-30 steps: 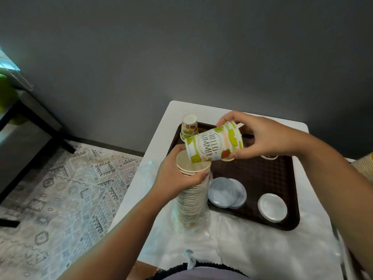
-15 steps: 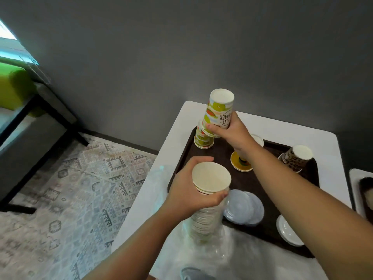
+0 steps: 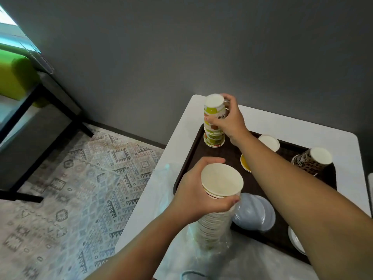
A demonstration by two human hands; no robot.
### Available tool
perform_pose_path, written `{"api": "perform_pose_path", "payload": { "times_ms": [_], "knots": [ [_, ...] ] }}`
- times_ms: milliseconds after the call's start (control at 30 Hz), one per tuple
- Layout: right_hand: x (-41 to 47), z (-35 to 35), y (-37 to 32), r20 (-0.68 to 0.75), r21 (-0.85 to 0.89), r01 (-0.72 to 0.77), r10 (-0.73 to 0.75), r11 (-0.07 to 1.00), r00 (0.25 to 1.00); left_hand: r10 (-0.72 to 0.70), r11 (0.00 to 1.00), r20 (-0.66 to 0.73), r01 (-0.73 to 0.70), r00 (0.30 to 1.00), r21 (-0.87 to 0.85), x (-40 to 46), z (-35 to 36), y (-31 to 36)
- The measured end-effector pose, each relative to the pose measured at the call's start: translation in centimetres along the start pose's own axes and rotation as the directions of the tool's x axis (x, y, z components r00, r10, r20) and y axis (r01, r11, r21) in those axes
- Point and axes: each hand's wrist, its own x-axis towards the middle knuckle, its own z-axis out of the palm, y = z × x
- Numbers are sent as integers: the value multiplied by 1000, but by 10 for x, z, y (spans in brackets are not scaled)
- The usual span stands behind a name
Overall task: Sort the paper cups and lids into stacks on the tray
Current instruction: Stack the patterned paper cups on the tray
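Note:
My right hand [image 3: 229, 120] grips an upside-down green-patterned summer cup [image 3: 214, 107] set on top of a short stack of like cups [image 3: 214, 138] at the far left corner of the dark brown tray [image 3: 260, 184]. My left hand [image 3: 198, 194] holds the top of a tall stack of cups [image 3: 217, 221] in a clear plastic sleeve at the tray's near left edge. On the tray lie blue-white lids [image 3: 253, 214], a white lid [image 3: 295, 239], a yellow cup [image 3: 245, 162] partly behind my forearm, an inverted white cup [image 3: 269, 142] and a leopard-print cup [image 3: 311, 160].
The tray sits on a small white table [image 3: 292, 124] against a grey wall. Crumpled clear plastic [image 3: 203, 257] lies on the table's near side. A patterned rug [image 3: 76, 190] covers the floor to the left, beside a black-framed bench with a green cushion [image 3: 16, 77].
My right hand turned the summer cup upside down, carried it to the tray's far left corner and lowered it onto the short stack there. My left hand kept holding the sleeved stack.

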Motion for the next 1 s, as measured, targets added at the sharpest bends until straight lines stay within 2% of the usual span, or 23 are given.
{"api": "perform_pose_path", "payload": {
  "times_ms": [100, 233, 400, 500, 533, 600, 633, 700, 767, 833, 933, 1000],
  "knots": [
    [-1, 2, 5, 43, -156, 104, -98, 982, 994, -2, 1000, 6, 2, 1000, 9, 2, 0, -2],
    [-5, 2, 16, 58, -402, 189, -181, 896, 982, -4, 1000, -7, 4, 1000, 7, 2, -1, -2],
    [-3, 1, 25, 204, -622, 170, -51, 765, 978, -8, 1000, -15, 8, 1000, -9, 2, -1, -1],
    [-5, -5, 7, 246, -754, 185, 9, 631, 969, -28, 999, -15, 27, 1000, -17, 1, 1, -1],
    [-9, -9, -3, 231, -744, 184, -11, 642, 973, -36, 999, -13, 36, 999, -17, 1, 1, -2],
    [-26, -17, -30, 216, -633, 197, -74, 749, 974, -48, 999, -12, 48, 999, -9, 0, 2, -2],
    [-38, -23, -45, 251, -567, 215, -82, 795, 965, -51, 999, -17, 51, 999, -9, 0, 2, -2],
    [-66, -37, -74, 418, -514, 253, -18, 820, 908, -54, 999, -43, 53, 998, -13, 0, 4, -2],
    [-98, -49, -97, 572, -524, 283, 86, 803, 816, -63, 998, -74, 62, 995, -23, 1, 6, -1],
    [-124, -56, -108, 642, -563, 336, 145, 755, 753, -67, 997, -93, 63, 993, -47, 1, 8, 0],
    [-145, -56, -104, 646, -644, 434, 144, 630, 749, -53, 996, -95, 46, 994, -71, -2, 12, 1],
    [-151, -55, -98, 623, -657, 423, 133, 624, 771, -48, 996, -94, 40, 994, -85, -6, 14, 2]
  ]
}}
